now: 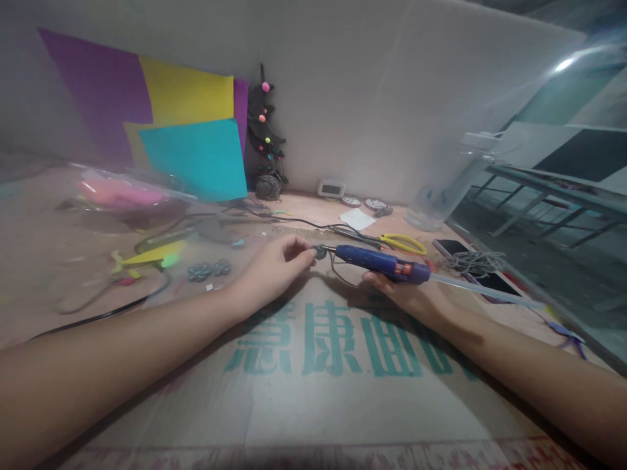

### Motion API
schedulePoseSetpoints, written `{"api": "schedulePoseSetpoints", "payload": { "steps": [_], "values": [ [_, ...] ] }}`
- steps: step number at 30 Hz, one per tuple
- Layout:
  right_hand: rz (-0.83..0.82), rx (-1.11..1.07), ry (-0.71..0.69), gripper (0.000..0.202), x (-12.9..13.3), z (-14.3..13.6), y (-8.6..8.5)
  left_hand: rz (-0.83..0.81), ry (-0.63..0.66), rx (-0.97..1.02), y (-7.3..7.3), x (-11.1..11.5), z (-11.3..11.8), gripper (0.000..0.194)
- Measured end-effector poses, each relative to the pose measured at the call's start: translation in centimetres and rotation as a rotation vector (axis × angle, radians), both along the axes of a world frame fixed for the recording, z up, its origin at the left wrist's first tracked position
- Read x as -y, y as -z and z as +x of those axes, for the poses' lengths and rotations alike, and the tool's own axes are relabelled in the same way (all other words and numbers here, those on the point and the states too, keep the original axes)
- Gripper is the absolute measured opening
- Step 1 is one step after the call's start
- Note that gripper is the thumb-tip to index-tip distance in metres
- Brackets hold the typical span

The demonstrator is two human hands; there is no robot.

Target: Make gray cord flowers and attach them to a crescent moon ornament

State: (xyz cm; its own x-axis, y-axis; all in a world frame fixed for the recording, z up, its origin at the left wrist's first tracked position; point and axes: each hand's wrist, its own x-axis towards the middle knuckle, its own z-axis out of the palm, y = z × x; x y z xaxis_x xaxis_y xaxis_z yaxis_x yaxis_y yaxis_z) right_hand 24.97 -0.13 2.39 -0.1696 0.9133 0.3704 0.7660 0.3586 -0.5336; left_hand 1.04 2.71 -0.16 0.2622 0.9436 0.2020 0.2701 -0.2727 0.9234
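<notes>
Step in hand, by judgement: gluing, with a small dark piece (321,252) presented at the tip of the glue gun (367,260). The piece sits at the left end of the glue gun, right by its metal nozzle (330,249); whether the two touch or stand slightly apart cannot be determined.

Your left hand (279,267), left of the glue gun, pinches the piece between thumb and forefinger; its other fingers are curled and partly hidden. Your right hand (406,294), under the rear half of the glue gun, is closed about it from below. Most of those fingers are out of sight, so how hard they squeeze cannot be told.

The next move, in my assessment, calls for a steady left pinch, fingertips clear of the nozzle, and a small, measured squeeze from the right.

Condition: the piece appears roundish and dull, its detail blurred; no glue can be made out on it. The glue gun is blue and nearly level, with an orange patch towards its rear and a translucent glue stick (484,290) projecting behind. Further left of the glue gun, past your left hand, lies a cluster of dark beads (209,269). Yellow-handled pliers (404,244) lie just beyond the glue gun.
</notes>
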Motion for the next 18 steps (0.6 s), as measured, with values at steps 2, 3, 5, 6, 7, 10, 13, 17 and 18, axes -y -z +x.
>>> {"api": "schedulePoseSetpoints", "payload": {
  "steps": [2,3,5,6,7,10,13,17,18],
  "values": [
    [-0.001,-0.046,-0.04,0.031,-0.3,0.4,0.5,-0.004,0.0,-0.001,0.0,0.0,0.0,0.02],
    [-0.006,-0.061,-0.06,0.031,-0.4,0.5,0.7,-0.007,-0.001,0.0,0.0,0.0,0.1,0.019],
    [-0.02,-0.075,-0.087,0.032,-0.4,0.6,0.8,-0.009,-0.003,-0.003,-0.1,0.0,0.1,0.019],
    [-0.027,-0.075,-0.097,0.031,-0.4,0.6,0.8,-0.006,-0.003,-0.004,-0.1,0.0,0.1,0.018],
    [-0.028,-0.076,-0.101,0.031,-0.4,0.6,0.8,-0.004,0.0,-0.004,-0.1,0.0,0.1,0.019],
    [-0.012,-0.067,-0.104,0.028,-0.4,0.6,0.8,-0.007,0.001,-0.001,-0.1,0.0,0.1,0.019],
    [0.008,-0.052,-0.086,0.026,-0.6,0.8,1.1,-0.011,-0.001,0.009,-0.1,-0.1,0.1,0.019],
    [-0.021,-0.049,-0.069,0.025,-0.8,1.0,1.4,-0.028,-0.008,0.032,-0.1,-0.1,0.1,0.018],
    [-0.019,-0.045,-0.074,0.024,-0.8,1.1,1.5,-0.032,-0.01,0.036,-0.2,-0.1,0.1,0.018]
  ]
}}
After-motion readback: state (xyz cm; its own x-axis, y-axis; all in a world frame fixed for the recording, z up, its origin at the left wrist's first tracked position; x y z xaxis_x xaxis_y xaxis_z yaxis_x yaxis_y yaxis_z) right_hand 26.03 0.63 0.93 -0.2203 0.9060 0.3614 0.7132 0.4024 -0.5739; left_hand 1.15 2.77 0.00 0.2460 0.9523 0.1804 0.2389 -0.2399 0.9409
